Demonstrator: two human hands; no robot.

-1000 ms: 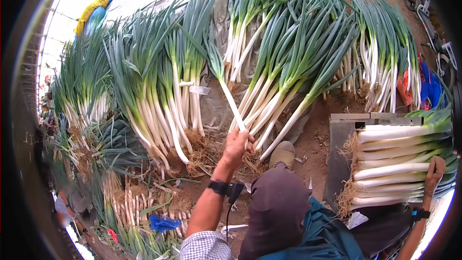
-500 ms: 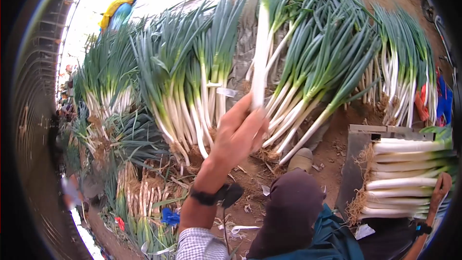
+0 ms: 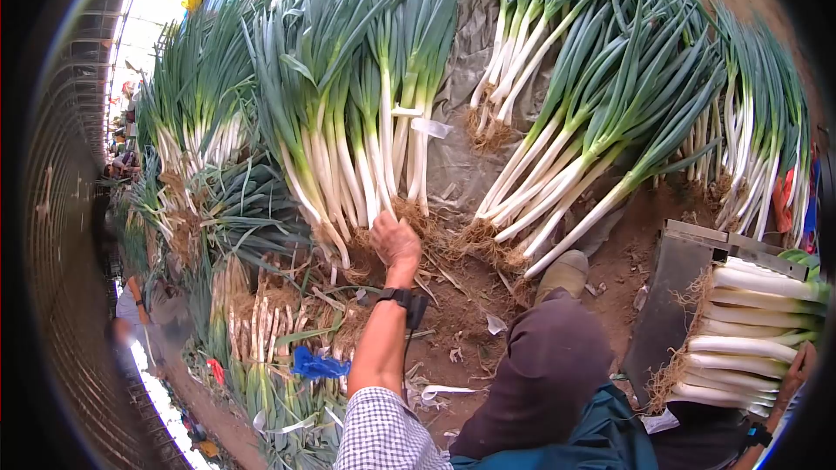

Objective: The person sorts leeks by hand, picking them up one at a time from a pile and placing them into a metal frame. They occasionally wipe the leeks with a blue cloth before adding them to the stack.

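My left hand, below a checkered sleeve, reaches the root end of the left leek bunch. Its fingers are closed round the white lower part of a leek. At the right edge, my right hand has its fingers curled against a stack of leeks. Those leeks lie side by side on a dark metal stand, roots pointing left. Another leek bunch lies right of centre, and a smaller one lies behind it.
More leeks stand at the far left and far right. Smaller leeks and a blue scrap lie at lower left. My knee and shoe are at bottom centre. A co-worker's arm shows at left.
My left hand has moved down and left, from holding a leek upright at centre to the left bunch's root ends. My right hand stays by the stacked leeks. The view has shifted slightly.
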